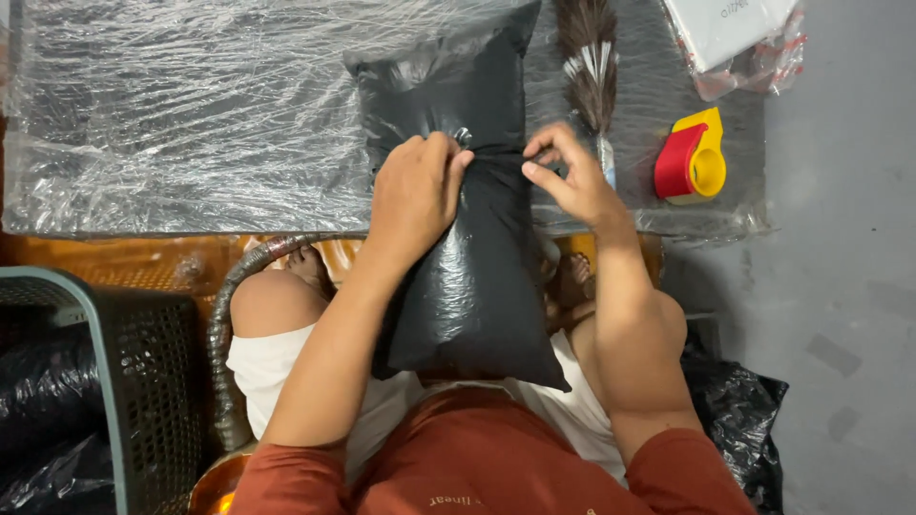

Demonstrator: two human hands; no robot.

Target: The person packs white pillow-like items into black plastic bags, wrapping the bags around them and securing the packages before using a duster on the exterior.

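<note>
A black plastic-wrapped pillow-shaped package (477, 277) lies lengthwise from my lap onto the plastic-covered table (172, 124). My left hand (417, 186) presses down on its pinched middle, fingers curled over the plastic near a small shiny spot. My right hand (568, 176) pinches the package's right edge at the same cinched line, thumb and fingers together on the plastic.
A feather duster (589, 57) lies on the table beside my right hand. A red and yellow tape dispenser (692, 157) sits further right. A clear bag holding a white box (735, 33) is at the top right. A dark mesh basket (143, 381) stands at my left, black bags (739, 420) at my right.
</note>
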